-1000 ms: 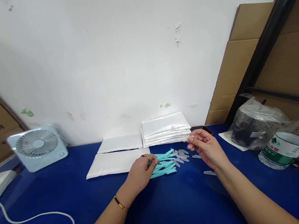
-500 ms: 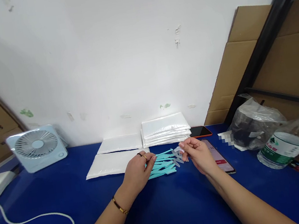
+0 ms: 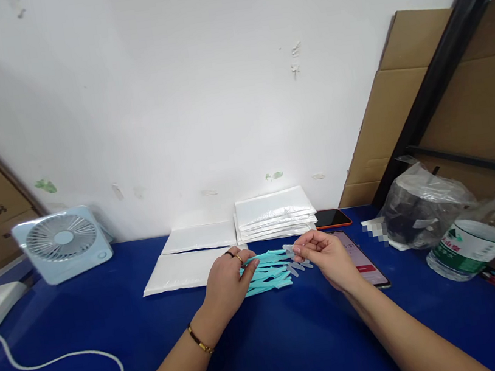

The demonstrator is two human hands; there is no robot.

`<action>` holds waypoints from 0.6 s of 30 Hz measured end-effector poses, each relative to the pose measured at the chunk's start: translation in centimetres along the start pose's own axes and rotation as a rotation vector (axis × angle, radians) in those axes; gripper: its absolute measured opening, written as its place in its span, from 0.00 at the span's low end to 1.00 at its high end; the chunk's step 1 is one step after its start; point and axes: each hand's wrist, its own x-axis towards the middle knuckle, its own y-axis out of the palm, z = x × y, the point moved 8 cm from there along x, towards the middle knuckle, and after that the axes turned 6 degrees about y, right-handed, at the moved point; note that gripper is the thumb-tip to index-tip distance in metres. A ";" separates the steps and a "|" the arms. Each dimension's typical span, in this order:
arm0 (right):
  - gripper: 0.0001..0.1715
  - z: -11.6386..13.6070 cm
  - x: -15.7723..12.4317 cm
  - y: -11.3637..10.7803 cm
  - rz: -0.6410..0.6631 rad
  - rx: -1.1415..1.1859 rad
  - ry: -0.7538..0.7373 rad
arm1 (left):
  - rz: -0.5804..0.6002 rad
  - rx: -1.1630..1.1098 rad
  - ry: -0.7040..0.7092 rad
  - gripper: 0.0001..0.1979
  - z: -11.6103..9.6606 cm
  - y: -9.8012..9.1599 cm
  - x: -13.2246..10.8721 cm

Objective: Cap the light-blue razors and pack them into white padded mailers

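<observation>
My left hand point(image 3: 229, 281) is closed in a pinch on the handle end of a teal eyebrow razor point(image 3: 267, 256). At that razor's other end, the fingertips of my right hand point(image 3: 324, 256) are pinched on a translucent blade cap point(image 3: 289, 249). Beneath both hands, several more teal eyebrow razors point(image 3: 269, 283) lie in a loose pile, their clear caps point(image 3: 299, 265) pointing right. The left fingers partly hide the handles. A flat white packet point(image 3: 177, 274) lies just left of my left hand.
Behind the pile are a stack of white packets point(image 3: 273, 208) and another white packet point(image 3: 199, 237). Two phones, one lit point(image 3: 368, 264) and one dark point(image 3: 332, 218), lie right. A bottle point(image 3: 470, 243) and plastic bag point(image 3: 420, 204) stand farther right; a fan point(image 3: 65, 245) and cable point(image 3: 69, 357) are left.
My right hand has shifted slightly left and down with its fingers closer to the razor's capped end. My left hand has stayed nearly in place.
</observation>
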 end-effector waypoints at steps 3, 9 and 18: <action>0.11 -0.3 -0.1 0.8 0.037 0.013 0.013 | 0.006 -0.028 0.001 0.15 -0.2 0.4 -0.1; 0.12 -1.4 -0.4 2.2 0.215 -0.122 0.097 | 0.138 -0.137 0.049 0.17 -0.2 1.7 -0.2; 0.05 -2.0 -1.4 3.3 0.441 -0.674 -0.026 | 0.384 -0.009 -0.065 0.22 7.3 1.9 -1.3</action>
